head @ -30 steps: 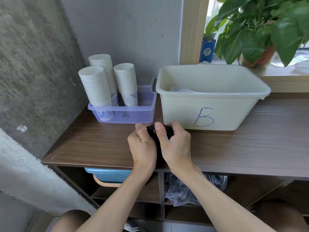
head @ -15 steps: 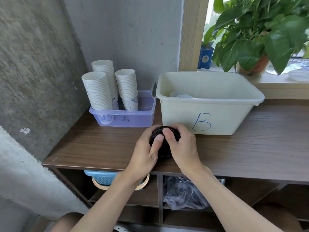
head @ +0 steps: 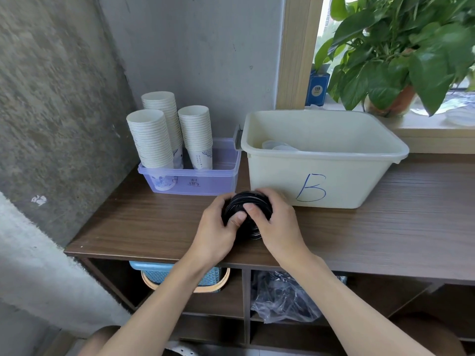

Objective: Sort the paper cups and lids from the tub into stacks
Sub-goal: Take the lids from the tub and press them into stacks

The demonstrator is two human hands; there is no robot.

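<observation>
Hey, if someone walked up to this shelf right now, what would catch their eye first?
Probably the two hands, left hand and right hand, clasped around a stack of black lids on the wooden shelf top, front and centre. Just behind sits the cream tub with a blue B on its front. To its left, three tall stacks of paper cups stand in a purple bin by the wall.

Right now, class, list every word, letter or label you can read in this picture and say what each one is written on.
"B": handwritten in blue on the front of the cream tub.
Dark marks on the front of the purple tray: too small to read.
Round badge on the blue box on the windowsill: too blurred to read.
Blue print on the bottom paper cups: a pattern, no readable words.
</observation>
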